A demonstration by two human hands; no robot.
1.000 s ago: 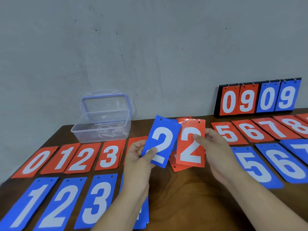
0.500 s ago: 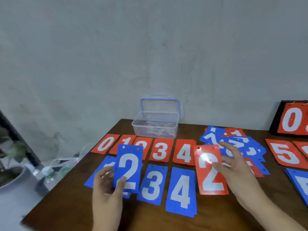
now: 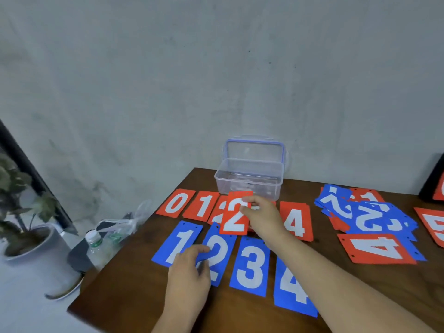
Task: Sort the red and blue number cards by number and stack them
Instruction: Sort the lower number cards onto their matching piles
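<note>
My right hand (image 3: 263, 216) pinches a red 2 card (image 3: 234, 218) just above the red 2 stack in the back row, between the red 1 (image 3: 204, 206) and the red 4 (image 3: 296, 221); the red 3 is hidden behind that hand. My left hand (image 3: 189, 267) pinches a blue 2 card (image 3: 219, 253) lying on the blue 2 stack, between the blue 1 (image 3: 179, 243) and the blue 3 (image 3: 251, 265). A blue 4 (image 3: 292, 287) lies to the right. A red 0 (image 3: 175, 203) starts the back row.
An open clear plastic box (image 3: 249, 181) stands behind the red row. A mixed heap of red and blue cards (image 3: 367, 219) lies at the right, with a red 4 (image 3: 374, 247) in front. The table's left edge (image 3: 115, 255) drops to a bottle (image 3: 96, 248) and a potted plant (image 3: 21, 212).
Both hands moved left and down to the table. The blue 2 now lies on its stack, and the red 2 went back from the front to over the red 2 stack.
</note>
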